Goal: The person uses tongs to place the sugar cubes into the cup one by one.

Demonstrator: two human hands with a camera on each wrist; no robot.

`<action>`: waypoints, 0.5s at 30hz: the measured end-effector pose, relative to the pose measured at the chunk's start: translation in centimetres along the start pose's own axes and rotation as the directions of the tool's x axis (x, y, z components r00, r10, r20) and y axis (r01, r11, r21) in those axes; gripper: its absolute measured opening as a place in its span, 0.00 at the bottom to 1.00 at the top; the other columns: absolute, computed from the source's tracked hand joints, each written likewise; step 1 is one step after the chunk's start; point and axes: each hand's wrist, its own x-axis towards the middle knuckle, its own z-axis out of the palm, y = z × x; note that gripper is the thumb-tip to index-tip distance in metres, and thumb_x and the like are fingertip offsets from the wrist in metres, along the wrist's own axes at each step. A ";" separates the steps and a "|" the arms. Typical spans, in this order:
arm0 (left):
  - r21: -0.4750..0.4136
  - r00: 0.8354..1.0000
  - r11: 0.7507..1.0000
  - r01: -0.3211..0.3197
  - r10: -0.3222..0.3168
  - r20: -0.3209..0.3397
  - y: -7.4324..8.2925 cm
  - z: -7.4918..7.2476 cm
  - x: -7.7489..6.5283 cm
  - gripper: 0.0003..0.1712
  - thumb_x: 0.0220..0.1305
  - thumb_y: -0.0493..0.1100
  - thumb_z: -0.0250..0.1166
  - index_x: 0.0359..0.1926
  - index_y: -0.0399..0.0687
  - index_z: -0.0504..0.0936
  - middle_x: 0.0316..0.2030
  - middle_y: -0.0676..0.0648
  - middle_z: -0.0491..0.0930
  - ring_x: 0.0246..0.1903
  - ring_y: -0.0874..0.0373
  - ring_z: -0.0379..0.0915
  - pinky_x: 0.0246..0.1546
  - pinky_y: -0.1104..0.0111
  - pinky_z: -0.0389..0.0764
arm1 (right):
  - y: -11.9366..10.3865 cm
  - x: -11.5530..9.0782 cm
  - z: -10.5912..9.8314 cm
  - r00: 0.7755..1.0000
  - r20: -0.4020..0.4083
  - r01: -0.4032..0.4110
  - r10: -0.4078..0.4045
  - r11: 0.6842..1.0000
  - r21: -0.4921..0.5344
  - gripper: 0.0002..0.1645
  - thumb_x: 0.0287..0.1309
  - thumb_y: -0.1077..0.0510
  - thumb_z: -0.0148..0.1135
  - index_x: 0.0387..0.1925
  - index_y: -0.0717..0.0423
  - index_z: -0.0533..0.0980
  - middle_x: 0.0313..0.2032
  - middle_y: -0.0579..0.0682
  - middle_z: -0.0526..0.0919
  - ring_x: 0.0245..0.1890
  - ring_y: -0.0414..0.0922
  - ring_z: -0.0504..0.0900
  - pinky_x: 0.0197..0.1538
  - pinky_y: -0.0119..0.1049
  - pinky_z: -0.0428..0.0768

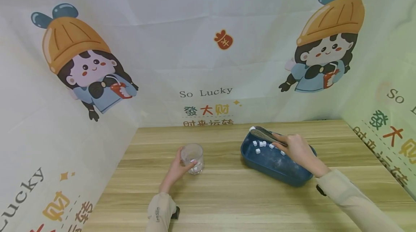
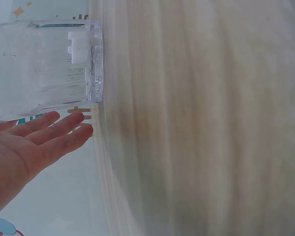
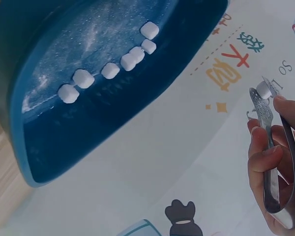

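At the left of the table, my left hand holds a clear glass by its side, thumb on the near face. Small white cubes lie at the bottom of the glass. In the left wrist view the fingers stretch along its side. My right hand grips metal tongs above a blue tray. A single white cube sits between the perforated tips of the tongs. Several more white cubes lie along one side of the tray floor.
White powder dusts the tray floor. The wooden table meets a printed cloth backdrop at the back, and the cloth also hangs at both sides. Bare wood separates the glass from the tray.
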 end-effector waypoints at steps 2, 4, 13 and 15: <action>0.003 1.000 1.000 -0.002 0.002 -0.001 0.0 0.0 0.0 0.48 0.51 0.48 0.66 0.65 0.38 0.48 0.59 0.27 0.59 0.58 0.32 0.58 0.58 0.45 0.63 | -0.1 0.1 0.1 1.000 0.002 0.000 0.000 1.000 0.006 0.22 0.51 0.55 0.61 0.49 0.59 0.75 0.04 0.41 0.65 0.04 0.30 0.50 0.10 0.24 0.54; 0.005 1.000 1.000 -0.003 0.003 -0.003 0.0 0.0 0.0 0.49 0.51 0.48 0.66 0.65 0.38 0.48 0.59 0.27 0.59 0.58 0.32 0.58 0.58 0.45 0.62 | -0.3 0.2 0.1 1.000 0.008 -0.001 0.001 1.000 0.009 0.23 0.52 0.54 0.61 0.50 0.58 0.75 0.04 0.40 0.65 0.04 0.31 0.51 0.10 0.24 0.54; 0.002 1.000 1.000 -0.010 0.010 -0.002 0.1 0.0 -0.1 0.49 0.51 0.48 0.67 0.65 0.37 0.48 0.59 0.27 0.60 0.57 0.32 0.60 0.58 0.46 0.64 | -1.0 0.6 0.5 1.000 -0.008 0.026 -0.026 0.999 0.035 0.23 0.51 0.54 0.62 0.49 0.58 0.75 0.06 0.40 0.67 0.05 0.32 0.51 0.11 0.23 0.53; 0.002 1.000 1.000 -0.008 0.008 -0.004 0.1 -0.1 -0.1 0.48 0.51 0.48 0.66 0.65 0.37 0.48 0.59 0.27 0.60 0.57 0.32 0.60 0.58 0.46 0.64 | -1.1 0.7 0.6 0.999 -0.015 0.034 -0.034 0.999 0.030 0.23 0.51 0.53 0.62 0.49 0.58 0.76 0.06 0.40 0.66 0.06 0.32 0.51 0.11 0.23 0.53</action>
